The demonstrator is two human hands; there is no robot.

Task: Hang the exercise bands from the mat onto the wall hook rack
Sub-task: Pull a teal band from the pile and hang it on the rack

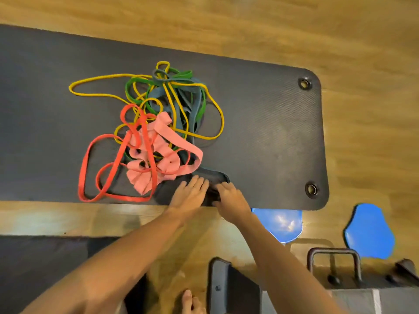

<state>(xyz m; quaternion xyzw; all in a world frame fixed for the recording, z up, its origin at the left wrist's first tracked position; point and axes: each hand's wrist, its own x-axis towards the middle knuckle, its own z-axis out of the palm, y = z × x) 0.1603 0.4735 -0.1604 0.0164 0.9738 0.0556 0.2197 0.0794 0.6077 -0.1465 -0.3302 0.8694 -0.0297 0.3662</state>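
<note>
1. The dark grey foam exercise mat lies flat on the wooden floor, and the bands sit heaped near its middle in one tangle, so they will probably have to be teased apart before any can be hung
2. In that heap, a thin yellow loop band sprawls furthest towards the mat's far long edge, a green loop band and a grey-blue flat band cross beside it, and a red loop band and a wide pink fabric band lie towards the mat's near edge
3. A wide black rubber band trails out of the heap to the mat's near edge, the easiest end to reach
4. The left hand rests on this black band with fingers spread and flat, pressing rather than gripping
5. The right hand curls its fingers over the same band just beside the left; whether it has truly pinched it cannot be told
6. The wall hook rack is not in view
</note>
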